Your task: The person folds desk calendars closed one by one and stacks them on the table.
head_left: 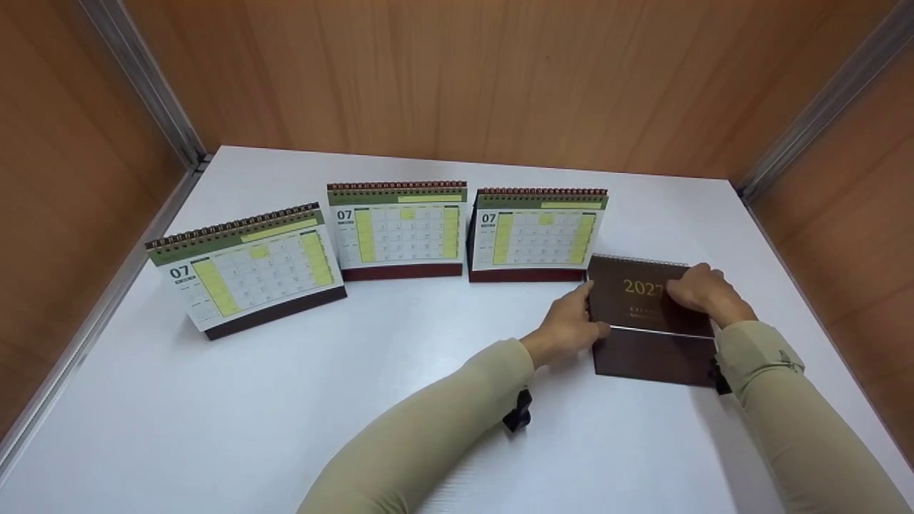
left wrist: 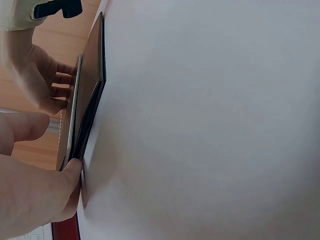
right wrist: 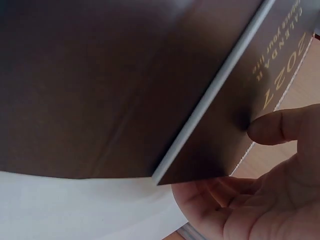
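A white table (head_left: 250,428) fills most of the head view, with a wood-grain back panel (head_left: 457,78) at twelve o'clock. A left sleeve (head_left: 428,421) enters from six o'clock and a right sleeve (head_left: 800,407) from five. Three standing desk calendars show page 07: a dark-based calendar (head_left: 250,275) at nine o'clock, a red-based calendar (head_left: 400,232) at ten, and another red-based calendar (head_left: 539,235) between two and three. The brown desk calendar (head_left: 646,321) lies between three and four, its base board (head_left: 653,357) spread toward six. The left hand (head_left: 568,328) pinches its left edge; the right hand (head_left: 707,293) clamps its upper right corner, thumb on the cover. The gold year (head_left: 643,287) reads 2027, though its last digit is unclear. Uneven pull between the hands could twist the wire binding (head_left: 643,260) or let the base board splay; a leftward swing could knock the neighbouring red-based calendar.
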{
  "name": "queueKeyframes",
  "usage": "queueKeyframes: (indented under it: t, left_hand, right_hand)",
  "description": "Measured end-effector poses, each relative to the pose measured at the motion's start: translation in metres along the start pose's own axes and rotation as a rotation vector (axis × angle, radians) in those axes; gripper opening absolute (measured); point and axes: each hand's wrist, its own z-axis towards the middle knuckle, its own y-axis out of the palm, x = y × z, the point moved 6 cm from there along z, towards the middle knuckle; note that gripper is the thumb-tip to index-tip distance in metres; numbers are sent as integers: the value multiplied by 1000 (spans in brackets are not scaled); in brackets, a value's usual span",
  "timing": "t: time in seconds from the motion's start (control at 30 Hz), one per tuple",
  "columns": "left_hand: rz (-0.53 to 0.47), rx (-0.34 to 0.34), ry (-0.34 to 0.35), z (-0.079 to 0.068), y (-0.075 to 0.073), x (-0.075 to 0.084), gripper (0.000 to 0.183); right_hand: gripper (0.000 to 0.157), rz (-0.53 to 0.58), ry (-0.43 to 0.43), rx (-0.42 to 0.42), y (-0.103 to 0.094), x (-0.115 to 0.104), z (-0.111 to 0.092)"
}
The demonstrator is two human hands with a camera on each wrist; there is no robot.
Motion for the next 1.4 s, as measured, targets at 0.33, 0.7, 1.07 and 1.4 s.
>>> queueKeyframes:
  t: [0.33,0.7,1.07,1.4]
  left_hand:
    - [35,-46,46,8,-3,-3,71]
    - [164,-60,60,14,-3,-1,76]
    - [188,-52,86,13,-11,1,69]
    - [233,6,73,3,-36,-1,57]
  right_hand:
    - [74,-2,8,40,2,-4,4]
    - [70,-22,24,63,5,-5,6]
    - [70,-30,22,57,7,-7,5]
    - [71,-18,-44,120,-3,-17,-7]
